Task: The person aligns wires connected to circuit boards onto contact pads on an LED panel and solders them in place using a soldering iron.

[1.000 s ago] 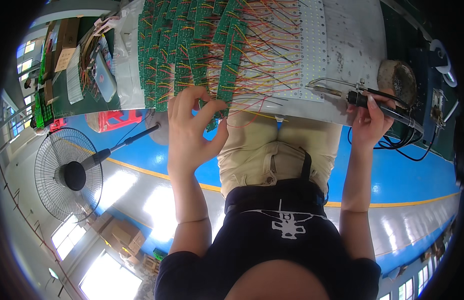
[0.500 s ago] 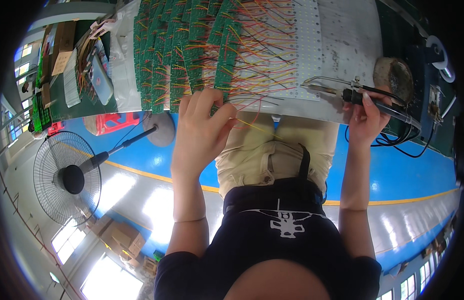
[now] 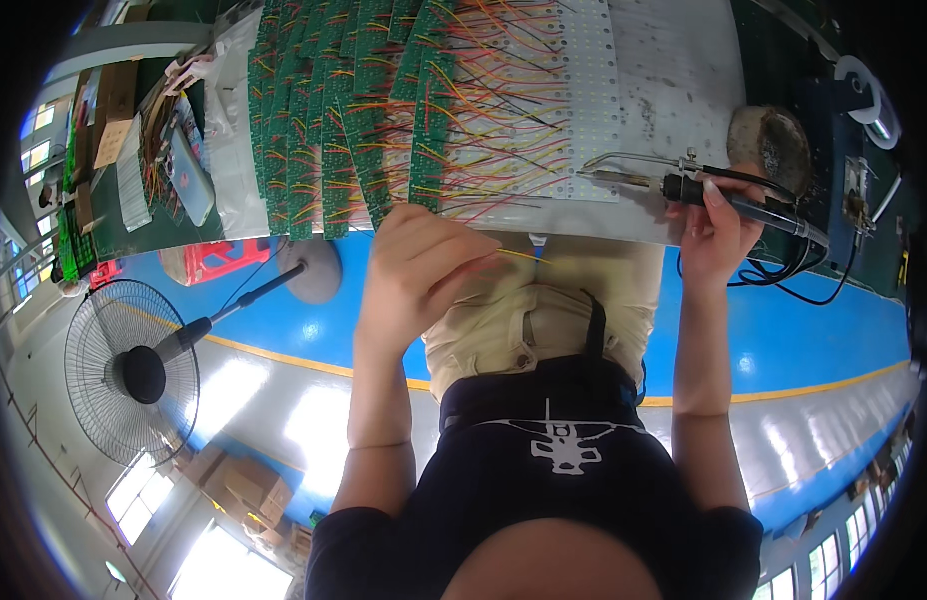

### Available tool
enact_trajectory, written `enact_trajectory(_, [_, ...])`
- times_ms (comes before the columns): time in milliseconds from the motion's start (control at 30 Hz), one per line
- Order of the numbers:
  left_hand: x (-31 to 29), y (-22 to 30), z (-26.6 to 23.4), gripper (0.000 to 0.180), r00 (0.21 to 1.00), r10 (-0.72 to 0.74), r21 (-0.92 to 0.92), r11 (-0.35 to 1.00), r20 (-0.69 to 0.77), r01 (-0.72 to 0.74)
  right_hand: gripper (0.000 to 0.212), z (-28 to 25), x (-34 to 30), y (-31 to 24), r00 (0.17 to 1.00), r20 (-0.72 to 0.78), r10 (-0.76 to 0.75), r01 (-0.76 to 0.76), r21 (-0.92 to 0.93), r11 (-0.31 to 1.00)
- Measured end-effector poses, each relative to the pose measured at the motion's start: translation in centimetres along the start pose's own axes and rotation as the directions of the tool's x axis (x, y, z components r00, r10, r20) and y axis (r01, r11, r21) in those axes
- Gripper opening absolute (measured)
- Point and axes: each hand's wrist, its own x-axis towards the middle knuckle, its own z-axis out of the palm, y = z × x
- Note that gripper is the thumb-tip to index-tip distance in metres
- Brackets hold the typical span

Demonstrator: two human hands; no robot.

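My left hand (image 3: 423, 265) is closed in a pinch at the table's near edge, beside the green circuit boards (image 3: 428, 120). A thin yellow wire (image 3: 523, 257) sticks out rightward from its fingertips, over my lap. A blurred reddish streak shows by the fingers, too unclear to name. In my right hand (image 3: 721, 228) is a soldering iron (image 3: 673, 187), gripped at its dark handle, with a thin curved metal tube along its top. The iron's tip points left, close to the white perforated panel (image 3: 593, 100). Red, yellow and black wires (image 3: 503, 150) run between the boards and this panel.
A round, rough-walled bowl (image 3: 745, 135) stands behind the iron, with a wire spool (image 3: 868, 100) farther right. Black cable (image 3: 783, 275) hangs off the table's right side. Far left are a phone (image 3: 190, 180) and boxes; a standing fan (image 3: 133, 373) is on the floor.
My left hand has drawn back from the wires toward my lap, the yellow wire still in its fingers. The view has shifted slightly; my right hand keeps its hold on the iron.
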Motion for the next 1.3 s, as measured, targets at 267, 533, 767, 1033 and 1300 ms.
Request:
enact_trajectory(267, [0.3,0.7,1.2,0.015,0.992,-0.072,-0.071,0.995,-0.107,0.064,0.010,0.0,0.1,-0.2,1.000,-0.002,-0.006,0.006,-0.016,1.000])
enact_trajectory(533, [1.9,1.3,4.8,0.014,0.940,-0.189,-0.074,0.982,-0.283,0.175,0.010,0.5,-0.2,-0.2,1.000,-0.023,-0.004,0.003,-0.052,0.999])
enact_trajectory(767, [2.2,1.1,5.1,0.016,0.935,-0.166,0.008,0.984,-0.313,0.177,0.007,0.6,-0.1,-0.3,0.999,0.019,-0.043,0.044,-0.026,0.999])
enact_trajectory(1033, [2.1,1.0,5.2,0.016,0.940,-0.162,0.004,0.985,-0.299,0.171,0.007,0.6,-0.2,-0.3,0.998,0.049,-0.027,0.027,0.003,1.000])
enact_trajectory(1300, [2.0,1.1,5.3,0.015,0.938,-0.154,-0.018,0.988,-0.310,0.156,0.010,0.6,-0.2,-0.2,0.995,0.059,-0.087,0.093,-0.126,0.988])
